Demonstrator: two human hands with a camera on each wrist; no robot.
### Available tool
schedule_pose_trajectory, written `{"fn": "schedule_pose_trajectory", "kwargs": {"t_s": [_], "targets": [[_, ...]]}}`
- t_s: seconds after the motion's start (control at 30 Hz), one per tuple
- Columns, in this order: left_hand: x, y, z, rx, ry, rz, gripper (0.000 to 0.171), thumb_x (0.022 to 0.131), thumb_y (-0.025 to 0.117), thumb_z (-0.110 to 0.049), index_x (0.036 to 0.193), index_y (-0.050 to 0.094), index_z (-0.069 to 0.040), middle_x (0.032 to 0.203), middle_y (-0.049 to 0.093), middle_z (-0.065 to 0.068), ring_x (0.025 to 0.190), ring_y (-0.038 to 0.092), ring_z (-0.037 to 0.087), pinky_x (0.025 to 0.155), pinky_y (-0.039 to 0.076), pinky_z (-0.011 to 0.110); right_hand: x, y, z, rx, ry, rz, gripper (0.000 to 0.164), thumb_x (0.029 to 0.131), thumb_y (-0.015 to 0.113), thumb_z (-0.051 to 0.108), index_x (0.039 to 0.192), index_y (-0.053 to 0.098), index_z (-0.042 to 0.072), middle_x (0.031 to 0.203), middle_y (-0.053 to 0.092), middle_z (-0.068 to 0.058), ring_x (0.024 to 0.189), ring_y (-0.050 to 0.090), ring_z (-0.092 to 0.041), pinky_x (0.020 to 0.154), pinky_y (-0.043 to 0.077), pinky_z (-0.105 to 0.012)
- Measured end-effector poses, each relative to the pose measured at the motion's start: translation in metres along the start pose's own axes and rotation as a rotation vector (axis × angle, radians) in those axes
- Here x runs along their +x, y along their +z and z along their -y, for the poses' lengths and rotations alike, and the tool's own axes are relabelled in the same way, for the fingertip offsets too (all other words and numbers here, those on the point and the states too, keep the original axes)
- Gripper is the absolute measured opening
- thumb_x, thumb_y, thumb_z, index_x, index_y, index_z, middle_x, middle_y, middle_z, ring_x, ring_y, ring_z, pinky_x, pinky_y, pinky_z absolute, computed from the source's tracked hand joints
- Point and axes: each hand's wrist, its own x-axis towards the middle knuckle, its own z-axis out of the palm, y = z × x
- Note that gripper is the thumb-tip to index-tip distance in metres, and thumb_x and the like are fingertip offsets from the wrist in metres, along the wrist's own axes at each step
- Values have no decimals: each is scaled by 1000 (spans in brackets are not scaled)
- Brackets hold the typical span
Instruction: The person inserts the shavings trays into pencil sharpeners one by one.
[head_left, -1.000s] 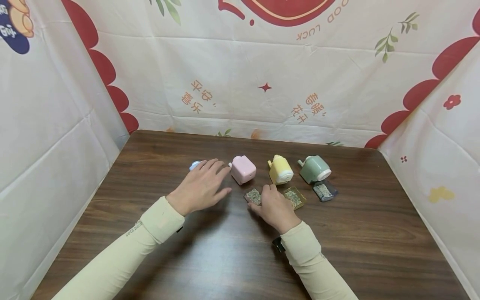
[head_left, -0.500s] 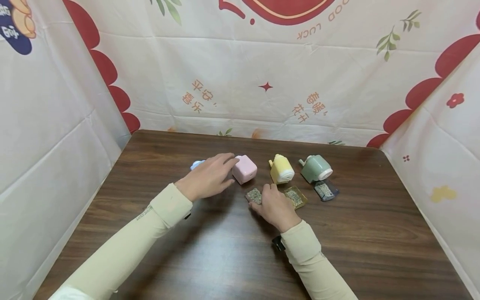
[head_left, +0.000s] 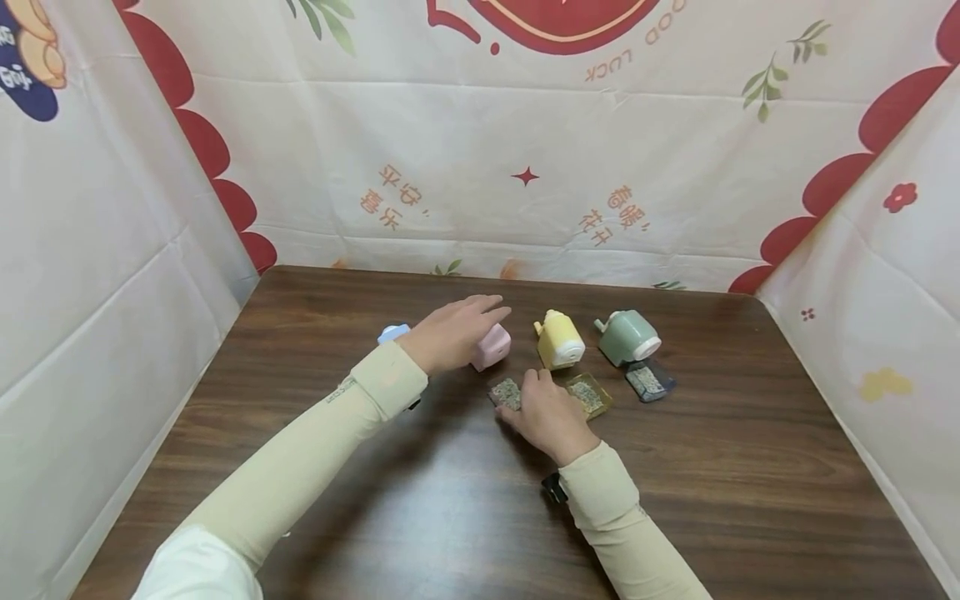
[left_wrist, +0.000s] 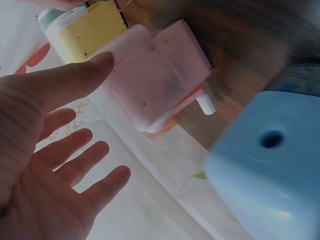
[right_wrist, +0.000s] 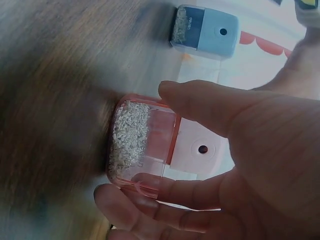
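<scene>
My right hand (head_left: 553, 417) grips the clear pink shavings drawer (right_wrist: 131, 137) by its two sides, thumb on one and fingers on the other. Pale shavings fill part of it. Just beyond stands the pink pencil sharpener (head_left: 492, 348), its body partly covered by my left hand (head_left: 453, 333). In the left wrist view the left fingers are spread and extended, with the thumb in front of the pink body; whether it touches, I cannot tell. Close to the left wrist is a blue pencil sharpener (left_wrist: 265, 165), mostly hidden in the head view.
To the right stand a yellow pencil sharpener (head_left: 559, 340) and a green one (head_left: 627, 337). Before them lie a yellow drawer (head_left: 602, 403) and a dark drawer (head_left: 649, 382), both holding shavings. A printed cloth (head_left: 465, 133) hangs behind the brown table (head_left: 465, 500).
My left hand has moved right, from beside the blue sharpener to over the pink one. The right hand stays in place on the drawer.
</scene>
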Motion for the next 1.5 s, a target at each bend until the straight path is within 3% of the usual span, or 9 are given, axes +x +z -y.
{"fn": "schedule_pose_trajectory", "kwargs": {"t_s": [0.13,0.3,0.53,0.77,0.9,1.17,1.5], "targets": [[11,3,-4,18,-1,79,62,89,60,0,147,42,-9,156,37,13,141,32,29,113,38,48,-1,1,1,1,-7,-4,61,82,69,48,108,57,-5,99,61,-22,76,65,-37,59,57,-55],[17,11,-5,33,-2,128,56,89,63,0,142,51,-12,151,48,7,139,37,27,113,40,47,-1,2,2,0,-1,2,61,82,69,49,109,57,-4,100,61,-21,77,65,-37,59,56,-55],[17,16,0,-63,17,77,54,81,67,6,132,62,-12,133,65,4,124,53,21,102,51,39,-1,3,4,-5,4,3,58,82,69,50,106,57,-2,101,60,-20,76,65,-37,57,55,-55],[19,16,5,-129,6,71,54,81,66,8,130,64,-13,129,66,6,117,56,19,98,52,37,0,4,3,-4,-1,-27,57,80,70,50,101,57,-2,97,60,-19,74,65,-37,56,55,-55],[21,15,6,-114,3,71,48,83,61,8,126,66,-15,123,68,6,109,59,17,92,55,37,1,3,3,1,-15,-32,56,80,71,50,99,58,-2,94,61,-19,73,64,-36,55,55,-54],[25,12,3,-87,0,89,43,81,65,6,120,67,-12,113,71,7,100,61,19,87,56,37,7,-3,2,12,-32,-18,56,81,70,49,98,58,-3,96,61,-20,75,64,-36,60,56,-53],[30,11,-4,-29,12,93,30,83,65,6,108,70,-9,102,74,8,86,64,18,78,59,34,22,-5,-1,45,-5,-2,50,82,68,50,92,57,2,93,58,-17,76,63,-34,61,55,-53]]}}
